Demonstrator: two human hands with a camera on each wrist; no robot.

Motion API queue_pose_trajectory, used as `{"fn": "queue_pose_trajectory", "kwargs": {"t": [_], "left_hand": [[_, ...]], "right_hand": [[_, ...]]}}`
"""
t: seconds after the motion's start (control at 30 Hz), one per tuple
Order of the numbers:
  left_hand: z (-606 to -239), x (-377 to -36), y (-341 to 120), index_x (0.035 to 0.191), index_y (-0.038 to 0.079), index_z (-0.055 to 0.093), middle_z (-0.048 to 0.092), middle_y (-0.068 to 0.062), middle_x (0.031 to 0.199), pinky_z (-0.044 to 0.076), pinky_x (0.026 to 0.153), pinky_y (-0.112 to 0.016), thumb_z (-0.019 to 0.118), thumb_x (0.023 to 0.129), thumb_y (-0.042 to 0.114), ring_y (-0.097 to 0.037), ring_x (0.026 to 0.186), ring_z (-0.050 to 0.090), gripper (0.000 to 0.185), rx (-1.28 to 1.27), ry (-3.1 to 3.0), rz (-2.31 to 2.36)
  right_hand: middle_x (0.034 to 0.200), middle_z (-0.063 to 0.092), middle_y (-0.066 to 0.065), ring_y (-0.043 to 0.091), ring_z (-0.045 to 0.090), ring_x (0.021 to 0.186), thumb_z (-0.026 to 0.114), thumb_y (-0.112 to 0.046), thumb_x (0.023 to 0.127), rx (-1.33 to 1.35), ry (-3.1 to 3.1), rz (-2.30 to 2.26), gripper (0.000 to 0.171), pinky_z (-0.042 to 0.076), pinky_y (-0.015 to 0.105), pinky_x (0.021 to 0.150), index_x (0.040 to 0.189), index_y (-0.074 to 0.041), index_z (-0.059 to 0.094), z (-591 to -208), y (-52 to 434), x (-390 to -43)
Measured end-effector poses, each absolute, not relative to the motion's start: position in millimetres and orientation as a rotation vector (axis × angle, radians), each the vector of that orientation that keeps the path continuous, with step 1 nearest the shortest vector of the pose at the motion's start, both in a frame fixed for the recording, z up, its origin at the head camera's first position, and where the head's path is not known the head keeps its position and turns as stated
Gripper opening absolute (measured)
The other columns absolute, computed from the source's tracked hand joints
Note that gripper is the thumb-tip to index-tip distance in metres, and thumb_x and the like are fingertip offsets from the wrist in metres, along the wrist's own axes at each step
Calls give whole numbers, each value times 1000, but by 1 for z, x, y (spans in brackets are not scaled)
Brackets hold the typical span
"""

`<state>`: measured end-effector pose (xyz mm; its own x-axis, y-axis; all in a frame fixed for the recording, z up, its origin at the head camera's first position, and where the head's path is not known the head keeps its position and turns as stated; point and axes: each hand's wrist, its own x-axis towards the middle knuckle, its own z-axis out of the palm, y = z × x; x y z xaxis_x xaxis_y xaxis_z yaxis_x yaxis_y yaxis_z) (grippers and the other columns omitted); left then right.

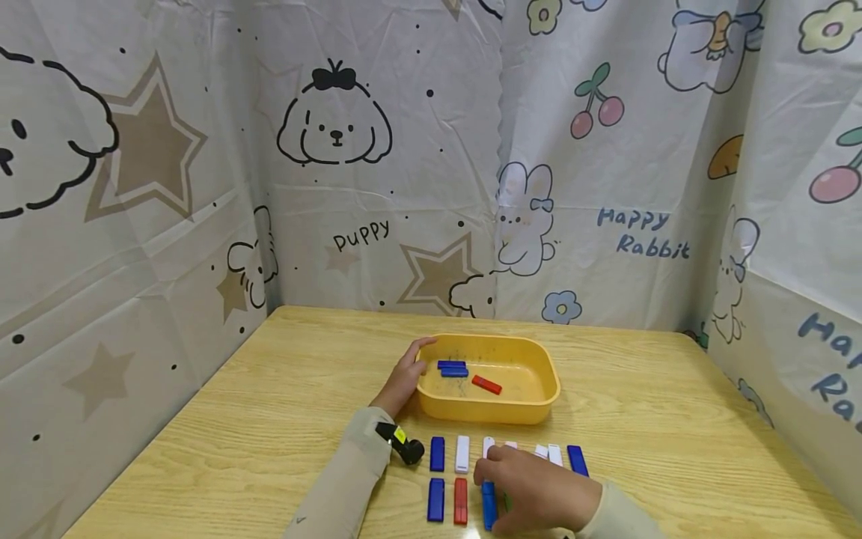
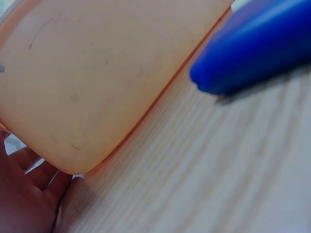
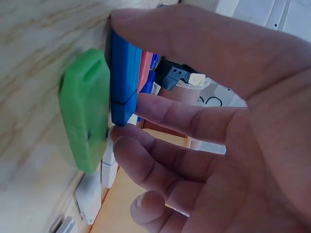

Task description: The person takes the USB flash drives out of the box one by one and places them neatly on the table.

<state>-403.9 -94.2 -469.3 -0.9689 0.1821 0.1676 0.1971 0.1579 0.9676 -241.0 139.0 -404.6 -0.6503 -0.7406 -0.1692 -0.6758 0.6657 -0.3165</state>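
Observation:
My left hand point(image 1: 402, 376) grips the left side of a yellow plastic tub point(image 1: 485, 410), fingers at its rim. Two blue pieces point(image 1: 453, 372) and a red piece point(image 1: 487, 385) lie inside. In front of the tub, my right hand point(image 1: 535, 486) reaches down over two rows of small oblong plastic pieces. Its thumb and fingers pinch a blue piece point(image 3: 124, 73) with a seam near one end, thumb at one end and fingers at the other. Close beside that piece is a faceted green piece point(image 3: 85, 111), mostly hidden by my hand in the head view.
Left of my right hand lie a red piece point(image 1: 461, 501), a white piece point(image 1: 462, 454) and two dark blue pieces point(image 1: 437, 454). More white pieces point(image 1: 555, 454) and a dark blue piece point(image 1: 577, 460) lie beyond it. Printed curtains point(image 1: 377, 187) enclose the wooden table point(image 1: 222, 449).

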Motion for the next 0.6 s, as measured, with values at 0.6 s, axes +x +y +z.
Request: {"fn": "queue_pose_trajectory", "kwargs": {"t": [0.6], "left_hand": [[-469,-404,-94,140,18,45,31,-10,154,26,108,-52,38,85,6,-31,138,28,57,-384,-2378,-1964]], "right_hand": [[92,51,-12,4,45,76,82,-37,72,-1053,2599,-316,41,44,25,70,107,-24,64,-405,137,-242]]}}
